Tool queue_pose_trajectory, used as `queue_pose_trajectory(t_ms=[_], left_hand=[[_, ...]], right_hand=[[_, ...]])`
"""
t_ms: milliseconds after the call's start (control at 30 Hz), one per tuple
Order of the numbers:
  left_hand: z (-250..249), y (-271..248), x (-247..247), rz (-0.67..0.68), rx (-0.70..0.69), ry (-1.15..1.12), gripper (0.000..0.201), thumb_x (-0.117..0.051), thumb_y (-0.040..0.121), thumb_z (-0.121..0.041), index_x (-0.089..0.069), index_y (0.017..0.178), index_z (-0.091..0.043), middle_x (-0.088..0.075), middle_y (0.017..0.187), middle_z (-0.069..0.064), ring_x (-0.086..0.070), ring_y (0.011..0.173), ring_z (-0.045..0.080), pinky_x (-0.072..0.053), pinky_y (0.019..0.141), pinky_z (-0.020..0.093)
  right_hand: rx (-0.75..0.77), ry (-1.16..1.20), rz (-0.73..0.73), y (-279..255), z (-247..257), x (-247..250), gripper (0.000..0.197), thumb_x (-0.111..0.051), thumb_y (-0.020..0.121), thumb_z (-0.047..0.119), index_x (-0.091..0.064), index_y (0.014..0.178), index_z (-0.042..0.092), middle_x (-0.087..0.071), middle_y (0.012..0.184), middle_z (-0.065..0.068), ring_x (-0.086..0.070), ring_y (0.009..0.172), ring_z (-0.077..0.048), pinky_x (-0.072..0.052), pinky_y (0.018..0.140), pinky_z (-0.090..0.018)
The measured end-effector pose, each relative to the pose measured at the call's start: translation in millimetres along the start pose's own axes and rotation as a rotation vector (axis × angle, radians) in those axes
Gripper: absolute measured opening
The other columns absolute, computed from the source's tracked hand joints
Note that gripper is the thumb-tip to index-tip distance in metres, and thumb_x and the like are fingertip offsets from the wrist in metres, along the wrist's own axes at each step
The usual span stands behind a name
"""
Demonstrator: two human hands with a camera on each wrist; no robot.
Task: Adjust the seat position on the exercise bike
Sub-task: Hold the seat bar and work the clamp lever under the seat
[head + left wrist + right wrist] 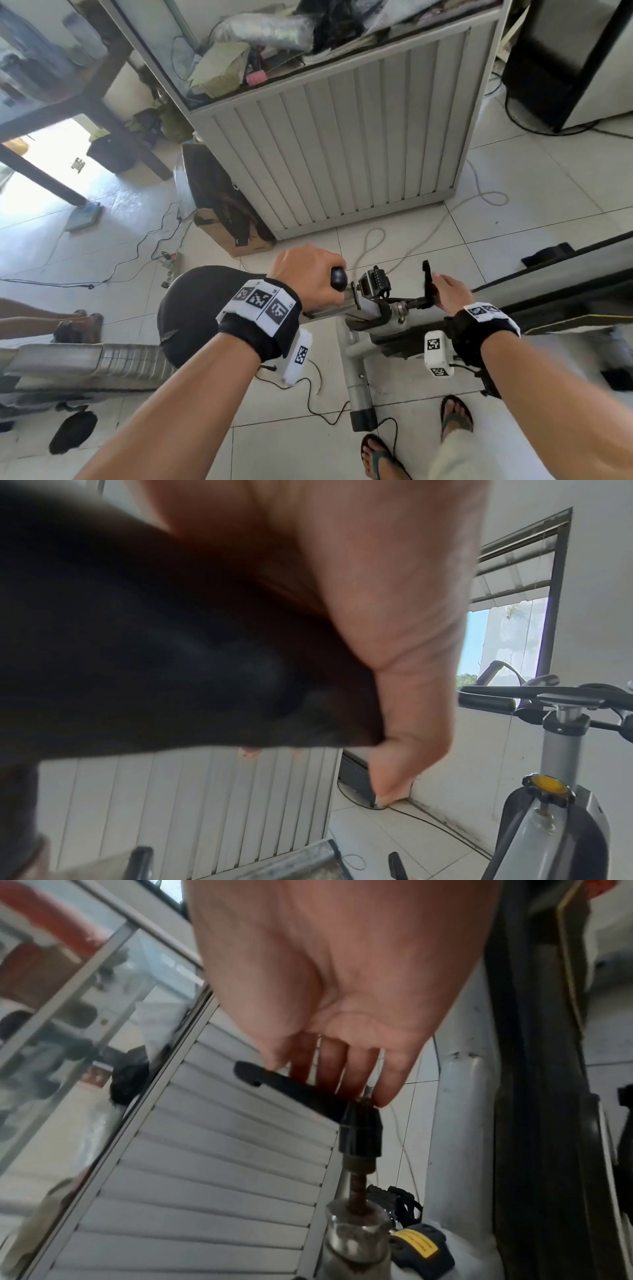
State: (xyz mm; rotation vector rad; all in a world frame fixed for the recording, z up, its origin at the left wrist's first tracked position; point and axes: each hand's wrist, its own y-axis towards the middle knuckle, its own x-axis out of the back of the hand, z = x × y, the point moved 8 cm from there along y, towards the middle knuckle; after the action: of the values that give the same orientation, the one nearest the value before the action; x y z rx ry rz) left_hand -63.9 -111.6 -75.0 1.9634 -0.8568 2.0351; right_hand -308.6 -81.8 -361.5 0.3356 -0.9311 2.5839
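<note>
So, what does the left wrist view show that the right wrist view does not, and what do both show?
Only the left wrist view shows the left hand gripping the nose of the black seat, and beyond it the handlebars and a yellow-capped knob.

Only the right wrist view shows the right hand with its fingers on the black clamp lever, and the rusty threaded bolt below it.

Both show the white slatted cabinet and the tiled floor.

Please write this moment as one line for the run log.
left hand: grips seat nose | right hand: fingers on lever | stage: clamp adjustment
</note>
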Motion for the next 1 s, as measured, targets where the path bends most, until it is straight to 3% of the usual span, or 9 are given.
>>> queue_pose_trajectory(t_ms=[67, 200, 333, 433, 500, 567, 667, 733, 1000], left_hand=[[-1.9, -0.9, 0.7, 0.004, -0.001, 0.007, 0.032, -0.067, 0.07, -0.043, -0.065, 0.099, -0.031, -0.053, 0.076, -0.009, -0.048, 0.076, 0.018, -0.035, 0.069, 0.029], [0.1, 0.4, -1.5, 0.026, 0.029, 0.012, 0.034, -0.066, 0.07, -0.044, -0.064, 0.102, -0.033, -0.054, 0.077, -0.009, -0.052, 0.078, 0.017, -0.037, 0.07, 0.028], [-0.5, -2.2, -2.0, 0.039, 0.088, 0.012, 0.035, -0.067, 0.071, -0.043, -0.064, 0.105, -0.034, -0.065, 0.085, -0.005, -0.048, 0.077, 0.015, -0.04, 0.072, 0.028], [-2.5, -3.5, 1.3, 0.046, 0.121, 0.015, 0.033, -0.068, 0.071, -0.042, -0.065, 0.103, -0.033, -0.064, 0.084, -0.005, -0.048, 0.077, 0.015, -0.043, 0.075, 0.03], [-2.1, -3.8, 2.3, 0.052, 0.141, 0.021, 0.033, -0.068, 0.07, -0.042, -0.065, 0.102, -0.033, -0.066, 0.086, -0.005, -0.048, 0.076, 0.014, -0.042, 0.074, 0.028], [-1.9, -3.4, 2.4, 0.055, 0.15, 0.027, 0.033, -0.069, 0.07, -0.042, -0.065, 0.101, -0.033, -0.065, 0.085, -0.005, -0.047, 0.075, 0.015, -0.039, 0.072, 0.027], [-2.4, -4.4, 2.8, 0.055, 0.158, 0.028, 0.032, -0.07, 0.069, -0.04, -0.065, 0.1, -0.033, -0.059, 0.08, -0.006, -0.048, 0.075, 0.016, -0.042, 0.073, 0.028], [-1.9, -4.8, 1.8, 0.064, 0.167, 0.025, 0.032, -0.07, 0.069, -0.04, -0.066, 0.1, -0.033, -0.063, 0.082, -0.004, -0.049, 0.076, 0.018, -0.045, 0.075, 0.03], [0.7, -2.9, -2.9, 0.064, 0.157, 0.028, 0.033, -0.07, 0.067, -0.043, -0.064, 0.099, -0.035, -0.067, 0.087, -0.003, -0.059, 0.084, 0.022, -0.045, 0.076, 0.032]], right_hand=[[-0.02, 0.098, 0.044, -10.7, -12.4, 3.9, 0.049, -0.049, 0.074, 0.061, -0.07, 0.093, 0.021, -0.07, 0.106, -0.013, -0.064, 0.103, -0.036, -0.05, 0.096, -0.049], [0.095, 0.102, 0.145, -38.5, -3.1, 10.8, 0.04, -0.05, 0.087, 0.051, -0.068, 0.107, 0.021, -0.065, 0.114, -0.02, -0.056, 0.111, -0.042, -0.047, 0.096, -0.053], [0.182, 0.137, 0.177, -36.4, 16.0, 8.2, 0.046, -0.046, 0.095, 0.035, -0.042, 0.136, 0.014, -0.053, 0.13, -0.005, -0.049, 0.123, -0.022, -0.038, 0.109, -0.047], [0.226, 0.081, 0.157, -37.6, 39.5, 8.7, 0.047, -0.042, 0.093, 0.045, -0.063, 0.114, 0.008, -0.067, 0.11, -0.012, -0.06, 0.104, -0.025, -0.045, 0.101, -0.043], [0.273, -0.01, 0.211, -49.4, 48.0, 8.6, 0.041, -0.045, 0.093, 0.043, -0.071, 0.083, 0.013, -0.065, 0.077, -0.009, -0.059, 0.072, -0.021, -0.048, 0.074, -0.032], [0.353, -0.212, 0.307, -64.7, 37.4, 3.9, 0.03, -0.054, 0.09, 0.036, -0.067, 0.068, 0.022, -0.059, 0.064, -0.004, -0.051, 0.059, -0.017, -0.043, 0.06, -0.027], [0.436, -0.423, 0.288, -75.4, 5.7, 6.4, 0.014, -0.064, 0.086, 0.022, -0.073, 0.095, 0.017, -0.072, 0.089, -0.004, -0.064, 0.079, -0.015, -0.054, 0.081, -0.029], [0.412, -0.548, 0.27, -67.0, -0.9, 1.8, 0.022, -0.06, 0.088, 0.02, -0.072, 0.106, 0.015, -0.074, 0.101, -0.005, -0.062, 0.08, -0.013, -0.049, 0.078, -0.022], [0.228, -0.555, 0.058, -30.7, 2.7, 5.6, 0.018, -0.064, 0.081, 0.013, -0.065, 0.099, 0.013, -0.07, 0.096, -0.011, -0.058, 0.081, -0.024, -0.041, 0.071, -0.024]])
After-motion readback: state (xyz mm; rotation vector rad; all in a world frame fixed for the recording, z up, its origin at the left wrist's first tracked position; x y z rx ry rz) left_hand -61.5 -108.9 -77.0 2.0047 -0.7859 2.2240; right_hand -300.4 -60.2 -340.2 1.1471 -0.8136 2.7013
